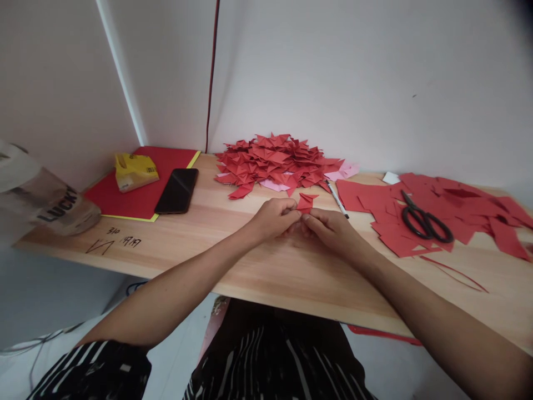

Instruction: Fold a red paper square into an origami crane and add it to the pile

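Observation:
A small folded red paper piece (306, 202) is pinched between my two hands, just above the wooden table (266, 272). My left hand (277, 218) grips it from the left, thumb and fingers pressed together. From the right, my right hand (328, 226) closes on the same piece with thumb and fingers. Its lower part is hidden by my fingertips, while a pointed flap sticks up above them. Right behind my hands lies a heap of folded red paper pieces (275, 158), with a few pink ones among them.
At right, black-handled scissors (427, 222) rest on scattered red paper sheets (458, 194). A pen (337, 199) lies beside the heap. Leftward are a black phone (178, 190), red sheets (120, 205), a yellow packet (135, 171) and a clear bottle (62, 205). A wall bounds the table's back.

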A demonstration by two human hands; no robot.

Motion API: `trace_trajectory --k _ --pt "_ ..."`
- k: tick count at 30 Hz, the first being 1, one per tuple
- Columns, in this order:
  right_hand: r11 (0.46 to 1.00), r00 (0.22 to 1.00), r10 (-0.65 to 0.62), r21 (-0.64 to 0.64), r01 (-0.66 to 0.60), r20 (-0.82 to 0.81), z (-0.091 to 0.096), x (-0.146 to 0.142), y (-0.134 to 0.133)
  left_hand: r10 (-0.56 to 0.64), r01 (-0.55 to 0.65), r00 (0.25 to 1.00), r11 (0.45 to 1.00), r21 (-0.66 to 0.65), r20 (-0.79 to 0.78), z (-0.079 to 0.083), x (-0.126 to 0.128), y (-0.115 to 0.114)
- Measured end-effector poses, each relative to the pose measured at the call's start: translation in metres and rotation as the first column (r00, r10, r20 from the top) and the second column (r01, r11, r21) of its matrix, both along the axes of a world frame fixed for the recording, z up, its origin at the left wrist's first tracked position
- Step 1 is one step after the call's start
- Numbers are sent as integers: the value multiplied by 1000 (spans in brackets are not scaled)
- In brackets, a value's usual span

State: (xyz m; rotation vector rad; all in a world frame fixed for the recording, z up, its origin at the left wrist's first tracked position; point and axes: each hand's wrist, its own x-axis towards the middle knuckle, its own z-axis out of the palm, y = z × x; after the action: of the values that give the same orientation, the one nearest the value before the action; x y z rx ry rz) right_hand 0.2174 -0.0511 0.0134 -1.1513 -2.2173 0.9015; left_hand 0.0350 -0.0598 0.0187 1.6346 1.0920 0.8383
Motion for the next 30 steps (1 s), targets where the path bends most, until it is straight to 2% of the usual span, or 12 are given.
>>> trace_trajectory --k 11,23,30 --pt "999 998 -18 39 15 68 6 -1 -4 9 -10 1000 1000 -23 -7 1 0 -2" --pt "1000 998 3 3 -3 64 6 0 -5 9 -9 1000 1000 24 -22 1 0 -4" --pt "999 995 -1 43 -4 100 4 1 -5 20 -20 1000 1000 7 -9 3 0 -5"
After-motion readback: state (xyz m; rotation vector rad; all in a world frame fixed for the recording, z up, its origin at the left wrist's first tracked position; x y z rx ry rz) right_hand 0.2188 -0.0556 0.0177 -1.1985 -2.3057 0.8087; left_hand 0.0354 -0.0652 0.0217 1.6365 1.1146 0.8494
